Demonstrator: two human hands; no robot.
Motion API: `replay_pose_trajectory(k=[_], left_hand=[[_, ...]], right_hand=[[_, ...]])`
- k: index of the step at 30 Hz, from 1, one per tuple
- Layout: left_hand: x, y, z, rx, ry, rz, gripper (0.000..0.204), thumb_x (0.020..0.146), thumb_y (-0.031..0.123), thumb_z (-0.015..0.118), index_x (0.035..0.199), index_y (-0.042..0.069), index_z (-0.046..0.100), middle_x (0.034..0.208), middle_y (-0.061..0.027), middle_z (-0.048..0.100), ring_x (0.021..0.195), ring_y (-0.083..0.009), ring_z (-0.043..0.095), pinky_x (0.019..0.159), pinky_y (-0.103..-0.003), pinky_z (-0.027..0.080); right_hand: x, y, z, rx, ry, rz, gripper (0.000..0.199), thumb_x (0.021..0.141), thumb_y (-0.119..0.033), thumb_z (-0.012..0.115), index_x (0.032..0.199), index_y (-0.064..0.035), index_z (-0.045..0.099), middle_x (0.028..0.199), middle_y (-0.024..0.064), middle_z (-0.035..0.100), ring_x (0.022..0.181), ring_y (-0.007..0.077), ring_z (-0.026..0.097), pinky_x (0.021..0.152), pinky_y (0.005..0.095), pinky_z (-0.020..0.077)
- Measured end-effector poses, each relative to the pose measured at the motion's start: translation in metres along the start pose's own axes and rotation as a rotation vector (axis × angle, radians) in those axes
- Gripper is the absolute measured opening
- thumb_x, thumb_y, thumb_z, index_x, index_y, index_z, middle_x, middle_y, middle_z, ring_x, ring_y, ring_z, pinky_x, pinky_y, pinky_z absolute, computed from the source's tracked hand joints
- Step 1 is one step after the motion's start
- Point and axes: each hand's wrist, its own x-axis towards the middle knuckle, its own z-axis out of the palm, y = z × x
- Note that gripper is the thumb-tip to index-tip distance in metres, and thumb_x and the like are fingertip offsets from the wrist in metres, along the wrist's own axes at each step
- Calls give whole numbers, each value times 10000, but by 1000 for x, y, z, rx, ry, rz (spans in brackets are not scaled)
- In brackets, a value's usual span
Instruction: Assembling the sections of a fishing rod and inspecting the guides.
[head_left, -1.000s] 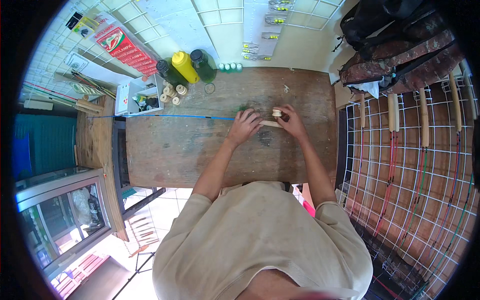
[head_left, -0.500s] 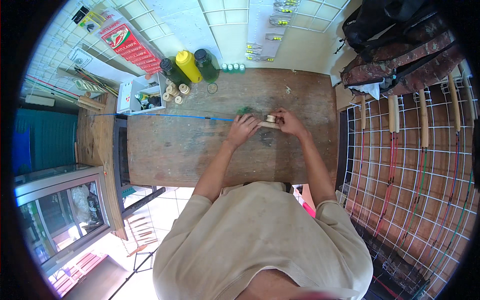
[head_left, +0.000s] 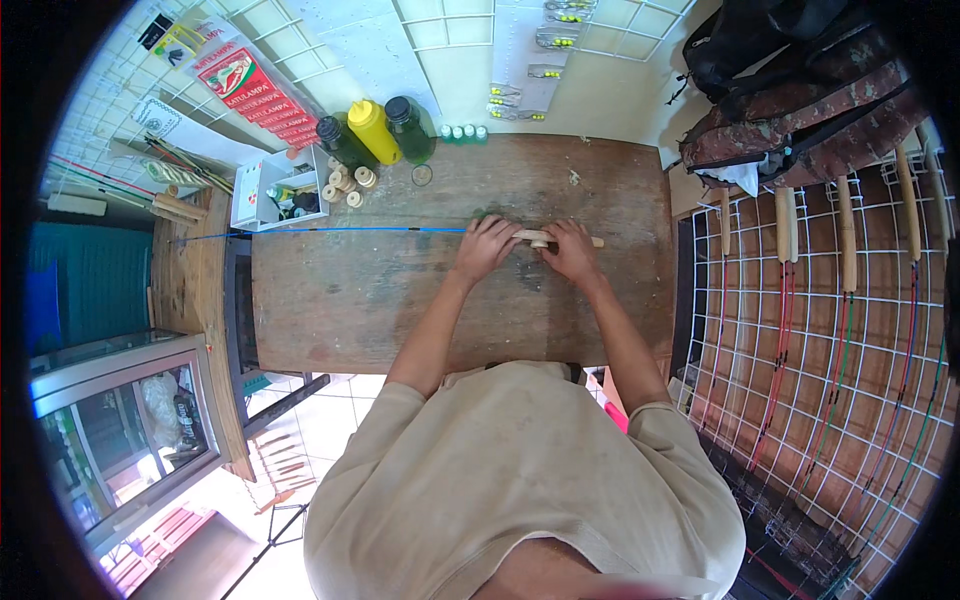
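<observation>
A thin blue fishing rod (head_left: 400, 229) lies across the table, running leftward past its edge. Its pale wooden handle (head_left: 598, 242) sticks out to the right of my right hand (head_left: 571, 250). My left hand (head_left: 484, 248) is closed round the rod where the blue shaft meets the handle. The fingers of my right hand wrap round the handle farther right. Between my hands, a small wooden spool (head_left: 538, 243) sits against the near side of the handle, touching or close to my right thumb. My fingers hide part of the handle.
The brown wooden table (head_left: 330, 320) holds several wooden spools (head_left: 354, 199), a white box (head_left: 262, 192), a yellow squeeze bottle (head_left: 373, 132), dark bottles (head_left: 409, 130) and small capped vials (head_left: 463, 133). A camouflage bag (head_left: 800, 130) hangs at right above racked rods (head_left: 847, 240).
The handle has turned, so the spool has gone from its far side to its near side. My right hand has shifted slightly left and now wraps the handle, whose end shows beyond it.
</observation>
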Motion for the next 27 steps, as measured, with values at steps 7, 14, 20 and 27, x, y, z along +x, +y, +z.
replay_pose_trajectory(k=[7, 14, 20, 27], left_hand=[[0, 0, -3, -38, -20, 9, 266, 851, 232, 637, 1093, 123, 626, 1021, -42, 633, 1035, -228, 550, 825, -379, 415], [15, 12, 0, 45, -97, 51, 274, 857, 273, 625, 1097, 141, 636, 988, -28, 646, 1025, -210, 558, 829, -386, 417], [7, 1, 7, 52, -80, 18, 257, 847, 291, 633, 1047, 131, 661, 945, -33, 655, 989, -221, 567, 824, -383, 425], [18, 19, -14, 95, -90, 20, 312, 827, 325, 656, 1070, 131, 661, 1008, -48, 646, 989, -244, 567, 840, -372, 433]], right_hand=[[4, -2, -13, 25, -88, 70, 361, 679, -195, 729, 1014, -96, 636, 922, 103, 645, 1006, 301, 538, 920, 426, 372], [6, -4, -14, 23, -74, 57, 360, 684, -216, 725, 1014, -112, 625, 912, 89, 651, 976, 294, 539, 882, 408, 374], [4, 1, -12, 15, -23, 25, 323, 715, -214, 714, 1020, -121, 659, 977, 79, 655, 1010, 301, 521, 897, 420, 373], [4, 3, -2, 78, 38, -32, 343, 719, -203, 713, 1050, -123, 678, 1009, 67, 643, 1054, 293, 504, 915, 421, 370]])
